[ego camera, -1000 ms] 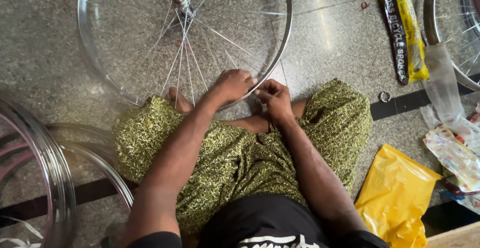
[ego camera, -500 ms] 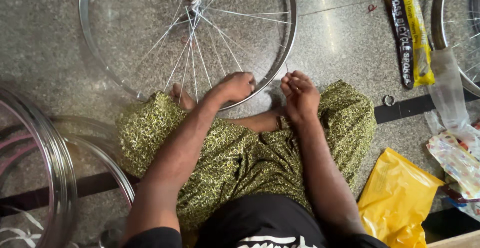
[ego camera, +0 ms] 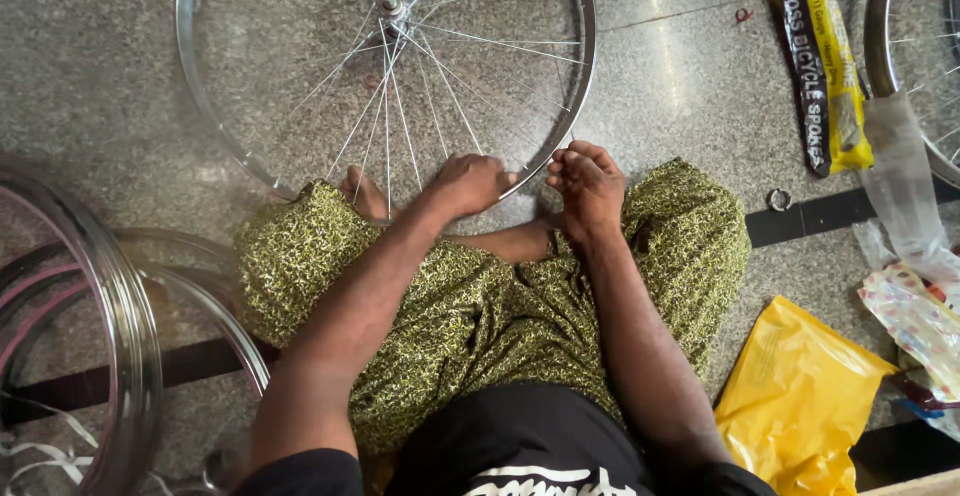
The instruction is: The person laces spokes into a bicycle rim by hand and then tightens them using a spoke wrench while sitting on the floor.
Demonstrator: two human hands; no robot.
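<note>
Up front, one spoked wheel (ego camera: 385,66); left hand (ego camera: 468,184) grips its rim, right hand (ego camera: 590,184) loosely curled, just beside it. Two bare rims (ego camera: 110,306) crowd the left edge.

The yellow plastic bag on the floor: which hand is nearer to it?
Right. The right hand is at the wheel rim, up and left of the yellow bag; the left hand rests farther left on the rim.

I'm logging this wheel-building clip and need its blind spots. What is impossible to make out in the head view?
- Whether the right hand pinches anything: its curled fingers hide it.
- The wheel rim under the left hand: covered by that hand.
- The second wheel: cut off by the right edge.
- The stacked rims: cut off by the left edge.
</note>
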